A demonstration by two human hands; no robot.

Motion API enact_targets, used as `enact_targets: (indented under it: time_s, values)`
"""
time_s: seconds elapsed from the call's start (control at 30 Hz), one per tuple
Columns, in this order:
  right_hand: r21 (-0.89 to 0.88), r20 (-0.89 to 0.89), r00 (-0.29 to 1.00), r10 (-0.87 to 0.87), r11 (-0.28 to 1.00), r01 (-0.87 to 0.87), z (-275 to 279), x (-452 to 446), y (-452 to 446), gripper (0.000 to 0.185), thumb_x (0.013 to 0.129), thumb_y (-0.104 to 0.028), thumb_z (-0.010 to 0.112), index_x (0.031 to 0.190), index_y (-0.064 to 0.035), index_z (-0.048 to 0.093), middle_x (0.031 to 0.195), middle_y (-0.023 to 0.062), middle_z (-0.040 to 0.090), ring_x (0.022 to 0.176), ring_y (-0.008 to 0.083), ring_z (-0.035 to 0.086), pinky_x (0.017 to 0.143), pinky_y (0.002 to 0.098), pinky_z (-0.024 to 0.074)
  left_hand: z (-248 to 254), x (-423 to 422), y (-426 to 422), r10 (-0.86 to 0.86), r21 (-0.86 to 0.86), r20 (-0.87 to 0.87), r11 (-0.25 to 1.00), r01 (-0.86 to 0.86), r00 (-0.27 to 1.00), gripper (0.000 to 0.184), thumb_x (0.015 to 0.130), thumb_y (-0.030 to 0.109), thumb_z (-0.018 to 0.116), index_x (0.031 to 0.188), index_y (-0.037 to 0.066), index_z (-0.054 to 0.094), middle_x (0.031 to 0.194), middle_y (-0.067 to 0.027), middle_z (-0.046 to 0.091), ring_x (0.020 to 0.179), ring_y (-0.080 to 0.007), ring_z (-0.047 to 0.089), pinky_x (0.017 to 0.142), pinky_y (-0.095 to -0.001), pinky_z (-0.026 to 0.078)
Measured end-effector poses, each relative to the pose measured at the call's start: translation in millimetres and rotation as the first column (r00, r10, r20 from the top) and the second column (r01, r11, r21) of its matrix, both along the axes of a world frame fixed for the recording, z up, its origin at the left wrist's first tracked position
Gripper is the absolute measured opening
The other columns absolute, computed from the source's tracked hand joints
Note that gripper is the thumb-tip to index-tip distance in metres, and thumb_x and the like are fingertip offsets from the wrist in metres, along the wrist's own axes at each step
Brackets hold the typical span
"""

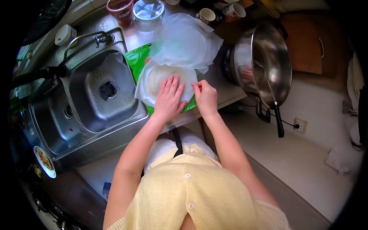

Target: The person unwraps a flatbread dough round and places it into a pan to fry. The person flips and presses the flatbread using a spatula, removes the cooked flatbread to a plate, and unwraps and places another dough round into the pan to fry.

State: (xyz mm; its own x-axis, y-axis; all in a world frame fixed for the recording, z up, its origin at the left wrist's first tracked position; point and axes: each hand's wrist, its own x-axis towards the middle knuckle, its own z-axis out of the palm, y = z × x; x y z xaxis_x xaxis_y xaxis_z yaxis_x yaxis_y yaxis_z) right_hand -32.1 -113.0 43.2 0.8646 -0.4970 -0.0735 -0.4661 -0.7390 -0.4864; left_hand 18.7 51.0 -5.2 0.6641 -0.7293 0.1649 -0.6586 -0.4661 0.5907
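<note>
A round, flat, pale disc (157, 78) lies on a white translucent sheet (142, 86) over a green bag (135, 59) on the counter. My left hand (168, 96) rests palm down on the disc's right part, fingers extended and slightly apart. At the sheet's right edge, my right hand (205, 96) has its thumb and index finger pinched together, with the other fingers curled. What is between those fingertips is too small to make out. More translucent sheets (184, 42) lie just behind the disc, overlapping the green bag.
A double sink (97, 86) with a faucet is on the left. A large steel pot (274, 57) holding a black-handled utensil (280, 122) stands at the right edge. A glass bowl (148, 13), a reddish container (120, 11) and cups (207, 16) are at the back.
</note>
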Motion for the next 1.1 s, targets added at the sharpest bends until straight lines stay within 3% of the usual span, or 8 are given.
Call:
enact_targets:
  time_s: [0.17, 0.3, 0.43, 0.57, 0.7, 0.83, 1.03, 1.1]
  values:
    - [-0.199, -0.019, 0.987, 0.158, 0.967, -0.158, 16, 1, 4, 0.021, 0.100, -0.023, 0.063, 0.091, -0.0051, 0.061, 0.081, 0.0163, 0.071, 0.071, 0.0416, 0.069, 0.062, 0.0513, 0.0547, 3, -2, -6, 0.017, -0.045, -0.043, 0.999, -0.019, 0.999, 0.077, 0.082, 0.043, 0.077, 0.142, 0.002, 0.054, 0.158, -0.0243, 0.040, 0.148, -0.0431, 0.035, 0.124, -0.0540, 0.023]
    - [-0.409, -0.270, 0.943, 0.194, 0.864, -0.295, 42, 3, 10, 0.022, 0.100, -0.024, 0.063, 0.087, -0.0072, 0.057, 0.077, 0.0130, 0.069, 0.063, 0.0354, 0.070, 0.054, 0.0479, 0.0549, -5, -10, -11, 0.053, -0.045, -0.029, 0.997, -0.055, 0.998, 0.076, 0.083, 0.045, 0.075, 0.142, 0.003, 0.054, 0.158, -0.0253, 0.040, 0.149, -0.0436, 0.034, 0.123, -0.0578, 0.022]
    - [-0.449, -0.311, 0.931, 0.193, 0.833, -0.323, 62, 12, 14, 0.024, 0.098, -0.025, 0.065, 0.084, -0.0069, 0.057, 0.075, 0.0120, 0.069, 0.063, 0.0355, 0.069, 0.055, 0.0487, 0.0544, -10, -16, -16, 0.084, -0.042, -0.020, 0.995, -0.085, 0.996, 0.071, 0.083, 0.045, 0.074, 0.137, 0.002, 0.059, 0.158, -0.0261, 0.040, 0.149, -0.0446, 0.033, 0.123, -0.0595, 0.022]
    - [-0.255, -0.274, 0.953, 0.127, 0.946, -0.200, 68, 23, 14, 0.030, 0.095, -0.030, 0.069, 0.080, -0.0060, 0.059, 0.077, 0.0144, 0.071, 0.069, 0.0389, 0.070, 0.062, 0.0529, 0.0541, -6, -16, -19, 0.103, -0.049, -0.068, 0.993, -0.106, 0.992, 0.064, 0.084, 0.040, 0.074, 0.133, 0.002, 0.062, 0.156, -0.0267, 0.042, 0.149, -0.0457, 0.034, 0.123, -0.0607, 0.021]
    - [-0.264, -0.611, 0.790, -0.054, 0.955, -0.138, 33, 16, 6, 0.028, 0.095, -0.032, 0.070, 0.094, -0.0043, 0.069, 0.082, 0.0213, 0.071, 0.076, 0.0420, 0.070, 0.069, 0.0525, 0.0537, -3, -15, -18, 0.129, -0.154, -0.202, 0.975, -0.162, 0.971, 0.056, 0.083, 0.027, 0.073, 0.132, 0.001, 0.062, 0.155, -0.0269, 0.044, 0.148, -0.0471, 0.035, 0.123, -0.0616, 0.021]
    - [0.024, -0.487, 0.872, -0.047, 0.997, 0.067, 1, 4, -4, 0.028, 0.095, -0.031, 0.070, 0.095, -0.0032, 0.068, 0.079, 0.0208, 0.070, 0.075, 0.0432, 0.068, 0.069, 0.0515, 0.0522, 6, -7, 14, 0.311, -0.162, -0.067, 0.934, -0.318, 0.948, 0.053, 0.082, 0.017, 0.072, 0.133, 0.003, 0.062, 0.152, -0.0256, 0.047, 0.146, -0.0462, 0.038, 0.122, -0.0584, 0.024]
    - [-0.229, -0.318, 0.941, 0.114, 0.954, -0.193, 13, 12, 14, 0.018, 0.095, -0.022, 0.070, 0.091, -0.0052, 0.064, 0.076, 0.0151, 0.068, 0.070, 0.0364, 0.067, 0.064, 0.0462, 0.0521, 3, 15, 53, 0.649, -0.115, -0.147, 0.739, -0.664, 0.747, 0.055, 0.081, 0.007, 0.072, 0.135, 0.006, 0.062, 0.136, -0.0183, 0.056, 0.124, -0.0364, 0.054, 0.108, -0.0503, 0.038]
    - [-0.127, -0.260, 0.960, 0.108, 0.981, -0.144, 15, 13, 19, 0.014, 0.094, -0.016, 0.071, 0.092, -0.0033, 0.065, 0.073, 0.0113, 0.067, 0.064, 0.0238, 0.065, 0.062, 0.0373, 0.0520, -4, 15, 60, 0.630, -0.124, -0.172, 0.749, -0.651, 0.757, 0.054, 0.081, 0.004, 0.071, 0.134, 0.006, 0.062, 0.130, -0.0160, 0.058, 0.118, -0.0347, 0.056, 0.104, -0.0472, 0.041]
